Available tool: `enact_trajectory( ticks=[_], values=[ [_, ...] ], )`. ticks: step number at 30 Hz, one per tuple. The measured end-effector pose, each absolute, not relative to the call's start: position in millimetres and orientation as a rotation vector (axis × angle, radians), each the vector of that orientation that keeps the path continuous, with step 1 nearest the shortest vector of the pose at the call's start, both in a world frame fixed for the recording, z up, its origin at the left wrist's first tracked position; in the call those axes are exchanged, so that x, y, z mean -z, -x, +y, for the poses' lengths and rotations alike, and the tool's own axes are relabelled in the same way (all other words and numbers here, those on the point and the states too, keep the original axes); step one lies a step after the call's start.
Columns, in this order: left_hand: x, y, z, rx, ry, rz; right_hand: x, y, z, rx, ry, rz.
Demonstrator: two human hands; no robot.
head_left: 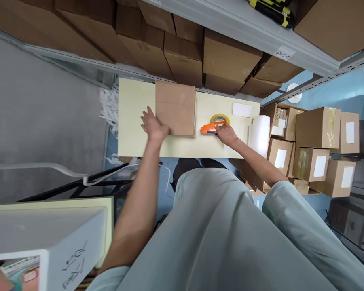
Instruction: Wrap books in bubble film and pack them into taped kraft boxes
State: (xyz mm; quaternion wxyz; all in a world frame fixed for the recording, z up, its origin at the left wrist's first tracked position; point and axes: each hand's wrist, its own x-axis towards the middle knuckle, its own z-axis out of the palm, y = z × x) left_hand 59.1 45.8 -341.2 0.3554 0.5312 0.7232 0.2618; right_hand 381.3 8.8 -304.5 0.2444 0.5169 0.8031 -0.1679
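Note:
A flat brown cardboard box (176, 109) lies on the pale yellow tabletop (136, 117). My left hand (154, 128) is at the box's near left edge, fingers spread and thumb by its side. To the right of the box, my right hand (226, 134) is closed on an orange tape dispenser (208, 128). A roll of yellowish tape (220, 117) shows just behind the orange part. My fingertips are partly hidden there.
A white paper slip (242, 110) and a white roll (259, 135) occupy the table's right end. Brown cartons (230, 56) fill the shelf behind. Labelled boxes (318, 127) are stacked at right. A white bin (75, 246) stands lower left, and paper scraps (109, 107) lie beside the table.

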Motion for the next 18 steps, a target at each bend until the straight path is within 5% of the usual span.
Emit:
enact_trajectory(
  ticks=[8,18],
  values=[
    [346,-192,46,-0.69,-1.483,1.931,311,-385,-18,0.528,-1.501,2.129],
    [352,-121,11,-0.347,-2.085,1.597,318,-341,-64,0.661,-1.352,2.259]
  ],
)
